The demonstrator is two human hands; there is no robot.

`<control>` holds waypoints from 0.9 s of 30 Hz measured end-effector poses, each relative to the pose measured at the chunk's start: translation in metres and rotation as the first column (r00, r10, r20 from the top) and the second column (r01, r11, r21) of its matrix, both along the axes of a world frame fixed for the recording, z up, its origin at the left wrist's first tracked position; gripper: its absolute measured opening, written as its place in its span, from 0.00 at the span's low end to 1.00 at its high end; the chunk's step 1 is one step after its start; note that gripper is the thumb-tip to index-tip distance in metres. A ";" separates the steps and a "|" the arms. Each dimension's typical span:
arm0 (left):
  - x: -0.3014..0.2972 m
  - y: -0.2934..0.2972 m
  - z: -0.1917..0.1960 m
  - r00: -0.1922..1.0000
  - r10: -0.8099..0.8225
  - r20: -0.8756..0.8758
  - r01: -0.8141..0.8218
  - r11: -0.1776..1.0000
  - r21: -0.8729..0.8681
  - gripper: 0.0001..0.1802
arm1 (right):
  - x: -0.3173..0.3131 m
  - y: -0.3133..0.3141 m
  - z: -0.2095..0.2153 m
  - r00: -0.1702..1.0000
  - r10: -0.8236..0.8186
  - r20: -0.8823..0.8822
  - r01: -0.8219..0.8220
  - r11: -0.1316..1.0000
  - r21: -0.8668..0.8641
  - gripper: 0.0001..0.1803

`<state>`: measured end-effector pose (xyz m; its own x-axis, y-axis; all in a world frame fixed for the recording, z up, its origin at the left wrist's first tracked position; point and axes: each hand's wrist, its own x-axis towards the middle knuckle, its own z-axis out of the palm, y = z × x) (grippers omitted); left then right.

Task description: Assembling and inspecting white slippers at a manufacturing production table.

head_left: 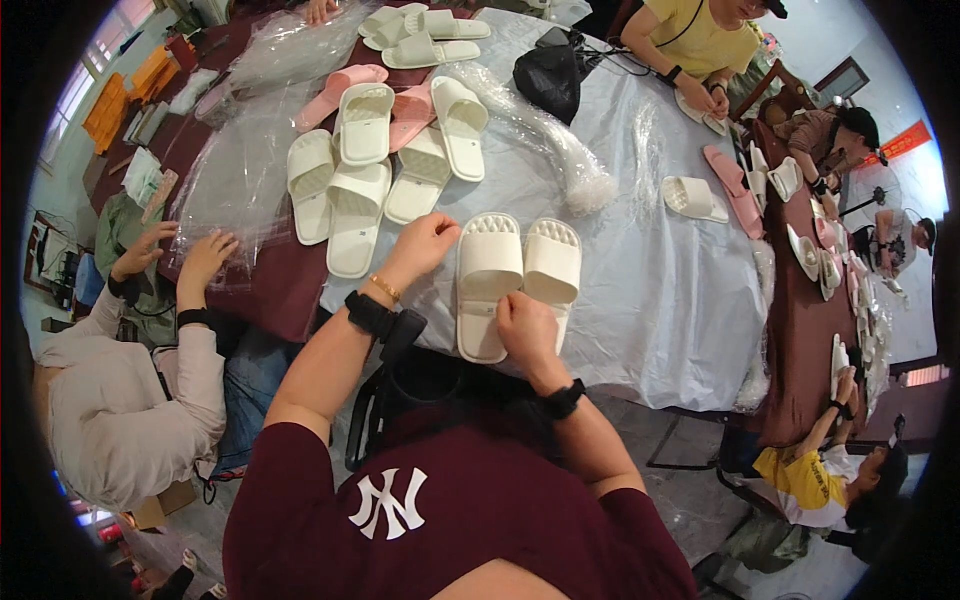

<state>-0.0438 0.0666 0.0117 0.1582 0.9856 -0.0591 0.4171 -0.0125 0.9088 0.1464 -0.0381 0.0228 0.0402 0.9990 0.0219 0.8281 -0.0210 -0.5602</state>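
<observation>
Matt, foam-like plastic on the near pair of slippers point(490, 255), smooth across the straps, bumpy at the far ends. Thin, wrinkled plastic with a soft sheen on the silvery cover point(680, 290); plain matt cloth on the dark red cover point(270, 275) at left. Glossy, crinkled clear film in the plastic bags point(240, 140) at far left. Shiny, polished metal on the bracelet point(385, 288); soft, matt cloth on the near maroon shirt point(450, 490).
</observation>
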 end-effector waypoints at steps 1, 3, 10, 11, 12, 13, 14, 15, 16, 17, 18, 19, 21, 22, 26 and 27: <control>0.001 0.005 0.001 0.990 0.006 -0.144 0.003 0.998 0.062 0.16 | -0.005 0.002 0.000 1.000 -0.003 -0.009 0.003 1.000 0.012 0.17; 0.006 0.018 -0.006 0.982 0.010 -0.186 0.004 0.997 0.076 0.17 | -0.010 0.002 0.001 1.000 -0.003 0.005 0.003 1.000 0.009 0.16; 0.034 0.040 -0.001 0.912 -0.107 -0.395 0.114 0.994 -0.008 0.16 | -0.008 0.004 -0.005 1.000 0.003 0.017 -0.004 0.999 0.042 0.16; 0.035 0.042 -0.004 0.911 -0.109 -0.398 0.117 0.993 -0.006 0.16 | -0.008 0.005 -0.006 1.000 0.000 0.015 -0.001 0.999 0.044 0.16; 0.036 0.044 -0.008 0.923 -0.097 -0.372 0.119 0.992 0.036 0.16 | -0.009 0.005 -0.007 1.000 0.009 0.012 -0.010 0.999 0.043 0.15; 0.039 0.044 -0.008 0.935 -0.094 -0.343 0.127 0.989 0.074 0.15 | -0.007 0.005 -0.006 1.000 0.012 0.011 -0.012 0.999 0.039 0.14; 0.042 0.045 -0.009 0.933 -0.106 -0.344 0.139 0.988 0.070 0.15 | -0.004 0.004 -0.006 1.000 0.000 0.010 0.000 0.999 0.035 0.14; 0.044 0.047 -0.010 0.967 -0.068 -0.246 0.088 0.993 0.073 0.14 | 0.002 0.002 -0.004 1.000 -0.001 0.016 0.001 1.000 0.027 0.13; 0.042 0.048 -0.008 0.988 -0.019 -0.151 0.030 0.997 0.071 0.13 | 0.005 0.000 -0.002 1.000 0.005 0.016 -0.006 1.000 0.022 0.11; 0.040 0.050 -0.007 0.987 -0.029 -0.156 0.039 0.997 0.064 0.13 | 0.014 -0.005 -0.002 1.000 -0.004 0.011 0.004 1.000 0.015 0.11; 0.038 0.053 -0.006 0.994 0.010 -0.107 0.000 0.996 0.088 0.13 | 0.026 -0.010 -0.002 0.999 -0.031 0.029 0.029 0.997 0.076 0.09; 0.036 0.055 -0.004 0.997 0.047 -0.058 -0.041 0.993 0.111 0.12 | 0.036 -0.016 -0.001 0.997 -0.059 0.046 0.053 0.989 0.137 0.07; 0.035 0.059 0.003 0.998 0.047 -0.048 -0.042 0.993 0.110 0.11 | 0.054 -0.028 0.012 0.995 -0.093 0.025 0.088 0.980 0.179 0.05; 0.036 0.059 0.007 0.998 0.057 -0.035 -0.053 0.991 0.120 0.10 | 0.061 -0.033 0.017 0.993 -0.117 0.005 0.113 0.967 0.230 0.05; 0.056 0.057 0.021 1.000 0.024 0.016 -0.026 0.981 0.192 0.13 | 0.073 -0.051 0.022 0.995 -0.095 0.012 0.087 0.949 0.302 0.06; 0.063 0.055 0.025 1.000 0.018 0.017 -0.021 0.981 0.192 0.13 | 0.072 -0.054 0.023 1.000 -0.029 -0.006 0.029 0.943 0.333 0.06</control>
